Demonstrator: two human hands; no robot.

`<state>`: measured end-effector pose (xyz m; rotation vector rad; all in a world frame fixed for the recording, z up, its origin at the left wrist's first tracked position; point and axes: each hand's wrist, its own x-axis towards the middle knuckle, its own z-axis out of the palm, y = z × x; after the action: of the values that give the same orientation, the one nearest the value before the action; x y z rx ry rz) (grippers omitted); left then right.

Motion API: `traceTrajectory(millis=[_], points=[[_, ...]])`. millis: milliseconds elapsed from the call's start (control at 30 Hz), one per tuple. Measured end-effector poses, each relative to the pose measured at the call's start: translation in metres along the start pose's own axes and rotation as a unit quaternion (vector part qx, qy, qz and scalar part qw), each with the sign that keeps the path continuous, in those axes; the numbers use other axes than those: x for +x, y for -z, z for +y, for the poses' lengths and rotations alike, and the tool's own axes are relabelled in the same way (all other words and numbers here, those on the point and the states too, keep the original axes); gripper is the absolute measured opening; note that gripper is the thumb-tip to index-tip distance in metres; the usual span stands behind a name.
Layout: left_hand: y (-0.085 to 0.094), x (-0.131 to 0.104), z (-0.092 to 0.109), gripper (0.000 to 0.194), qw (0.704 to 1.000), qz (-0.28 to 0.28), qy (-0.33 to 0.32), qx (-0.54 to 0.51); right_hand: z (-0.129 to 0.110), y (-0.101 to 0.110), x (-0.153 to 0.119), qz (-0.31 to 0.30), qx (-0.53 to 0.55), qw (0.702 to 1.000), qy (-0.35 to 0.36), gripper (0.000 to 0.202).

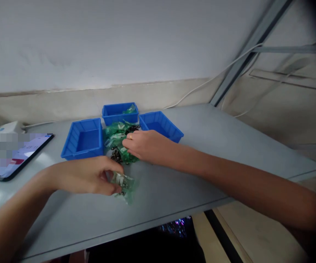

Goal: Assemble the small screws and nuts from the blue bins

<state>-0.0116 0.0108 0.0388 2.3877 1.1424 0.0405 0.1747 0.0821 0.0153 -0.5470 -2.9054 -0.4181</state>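
Note:
My left hand (92,176) pinches a small clear-green plastic bag (125,185) with dark bits inside, low over the front part of the grey table. Farther back, my right hand (147,146) lies on a heap of green plastic bags (116,128), its fingers bent together against them; what they hold, if anything, is hidden. Small dark metal pieces (116,155) show in the heap between my hands. Around the heap stand a blue bin (88,140) on the left, a blue bin (119,118) behind with a green bag inside, and a blue bin (160,126) on the right.
A tablet with a lit screen (28,151) lies on the table (201,126) at the left. White boxes (8,128) stand behind it. A white cable (196,89) runs along the wall to a metal frame (234,78) at the back right.

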Motion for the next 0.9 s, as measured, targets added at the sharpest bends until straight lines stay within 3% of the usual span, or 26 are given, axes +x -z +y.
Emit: traceTrajectory(millis=[33,100,233,367,533,700,900], points=[[-0.003,0.003,0.0,0.015,0.997,-0.055,0.005,-0.051,-0.002,-0.005,0.001,0.014,-0.016,1.0,-0.002,0.014],[-0.006,0.007,-0.001,0.016,0.993,-0.079,0.02,-0.089,-0.006,-0.012,0.001,0.038,-0.037,0.999,-0.004,0.018],[-0.005,0.009,-0.005,0.018,0.997,-0.023,0.021,-0.067,-0.006,-0.021,-0.003,0.067,-0.053,0.996,-0.007,0.019],[-0.003,0.007,-0.004,0.018,0.997,-0.015,0.03,-0.063,-0.003,-0.02,-0.007,0.072,-0.043,0.996,-0.014,0.019],[0.005,0.006,-0.001,0.017,0.995,-0.023,0.035,-0.09,0.001,-0.002,-0.007,0.042,0.113,0.992,-0.034,0.021],[0.009,0.011,0.001,0.014,0.985,0.019,0.074,-0.154,0.005,0.009,-0.019,0.02,0.33,0.943,-0.041,0.023],[-0.015,0.016,0.004,0.023,0.963,0.112,0.125,-0.21,0.002,0.002,-0.035,-0.037,0.509,0.856,-0.085,0.031]])
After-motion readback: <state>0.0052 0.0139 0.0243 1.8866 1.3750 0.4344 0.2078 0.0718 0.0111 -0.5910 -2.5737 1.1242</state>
